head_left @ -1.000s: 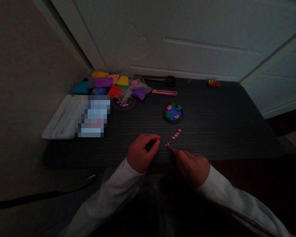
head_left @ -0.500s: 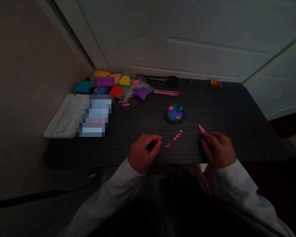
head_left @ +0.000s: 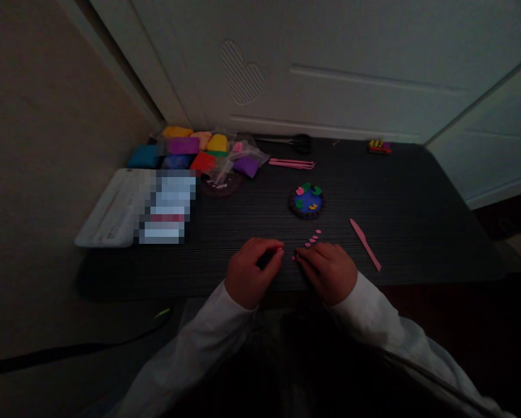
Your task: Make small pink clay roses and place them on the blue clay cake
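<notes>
My left hand [head_left: 252,271] is closed in a pinch on a small pink clay piece [head_left: 280,249] near the table's front edge. Just to its right, my right hand [head_left: 329,271] has its fingertips pressed together down at the tabletop; whatever they hold is hidden. A tiny pink clay bit [head_left: 293,258] lies at those fingertips. Several flat pink clay petals [head_left: 313,239] form a slanting row beyond my right hand. Behind them sits a round clay pond [head_left: 308,203], blue with a dark rim, green leaves, a pink flower and yellow bits. A pink plastic clay knife [head_left: 365,244] lies untouched on the right.
Bags of coloured clay [head_left: 203,152] are heaped at the back left, beside a dark round dish [head_left: 223,188]. Scissors [head_left: 293,141] and pink tweezers [head_left: 292,164] lie at the back. A white case [head_left: 116,206] and a blurred-out screen [head_left: 169,209] are at left. A small colourful model [head_left: 379,147] stands back right.
My right hand has let go of the pink knife, leaving it on the table, and moved left to the tiny pink bits. My left hand has stayed in place with its pinch.
</notes>
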The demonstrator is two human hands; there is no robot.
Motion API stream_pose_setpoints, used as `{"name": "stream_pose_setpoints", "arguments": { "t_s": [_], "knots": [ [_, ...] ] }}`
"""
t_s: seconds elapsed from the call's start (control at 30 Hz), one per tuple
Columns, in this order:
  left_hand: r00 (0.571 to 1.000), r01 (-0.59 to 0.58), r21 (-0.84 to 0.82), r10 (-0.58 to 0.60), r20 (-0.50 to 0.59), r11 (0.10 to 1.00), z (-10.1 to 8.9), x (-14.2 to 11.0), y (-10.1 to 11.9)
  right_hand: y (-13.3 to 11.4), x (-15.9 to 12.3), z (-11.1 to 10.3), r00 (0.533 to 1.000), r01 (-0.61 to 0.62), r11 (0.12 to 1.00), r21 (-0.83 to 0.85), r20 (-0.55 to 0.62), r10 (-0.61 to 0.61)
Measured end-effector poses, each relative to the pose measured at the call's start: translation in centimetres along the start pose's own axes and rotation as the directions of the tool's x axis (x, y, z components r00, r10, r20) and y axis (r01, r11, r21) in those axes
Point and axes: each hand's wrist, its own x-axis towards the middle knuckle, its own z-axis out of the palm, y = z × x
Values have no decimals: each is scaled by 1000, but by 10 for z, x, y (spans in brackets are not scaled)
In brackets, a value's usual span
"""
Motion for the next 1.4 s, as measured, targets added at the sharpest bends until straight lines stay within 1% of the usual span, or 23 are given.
{"name": "stream_pose_setpoints", "arguments": {
  "t_s": [0.1, 0.17, 0.23, 0.33, 0.4, 0.47, 0.63, 0.77, 0.8, 0.97, 1.07, 1.13, 1.2, 1.3, 1.4],
  "knots": [
    [1000, 6, -1, -6, -1, 1000, 0, 0, 0, 0, -1, -1, 1000, -18, 999, 31, 13, 18],
    [1000, 5, -8, -5, -5, 1000, 0, -1, 0, 1, -3, -2, 1000, -22, 996, 81, 1, 21],
    [1000, 0, -14, 0, -7, 1000, -1, -1, 0, 4, -7, -3, 998, -34, 986, 164, -42, 42],
    [1000, -6, -12, 6, -7, 1000, -1, -1, 0, 11, -15, -6, 983, -85, 957, 277, -135, 127],
    [1000, -6, -9, 6, -2, 1000, -1, 0, -1, 17, -21, -8, 970, -110, 943, 315, -175, 171],
    [1000, -6, -13, 6, -1, 1000, 0, -1, -1, 22, -26, -11, 964, -114, 934, 337, -189, 186],
    [1000, -3, -3, 3, 8, 1000, 0, -1, -1, 31, -28, -16, 949, -183, 929, 321, -190, 253],
    [1000, -9, 4, 9, 5, 1000, 1, -1, -1, 46, -27, -18, 958, -152, 938, 312, -185, 217],
    [1000, -7, 4, 7, 4, 1000, 1, -1, -1, 51, -26, -18, 956, -162, 934, 319, -182, 229],
    [1000, -8, 6, 8, -3, 1000, 2, -1, -1, 80, -16, -20, 914, -279, 876, 394, -173, 368],
    [1000, -10, 10, 10, -8, 1000, 2, -1, -1, 90, -5, -23, 883, -353, 860, 369, -174, 437],
    [1000, -8, 7, 8, -11, 1000, 1, -1, -1, 92, 1, -25, 851, -411, 853, 323, -199, 486],
    [1000, -5, 2, 5, -5, 1000, 1, -1, -1, 91, 3, -26, 841, -434, 852, 291, -208, 500],
    [1000, 1, 0, -1, 7, 1000, 0, -1, -1, 83, -1, -26, 845, -421, 861, 285, -221, 486],
    [1000, -1, 0, 1, 8, 1000, 0, 0, -1, 74, -8, -25, 877, -362, 888, 282, -220, 427]
  ]
}}
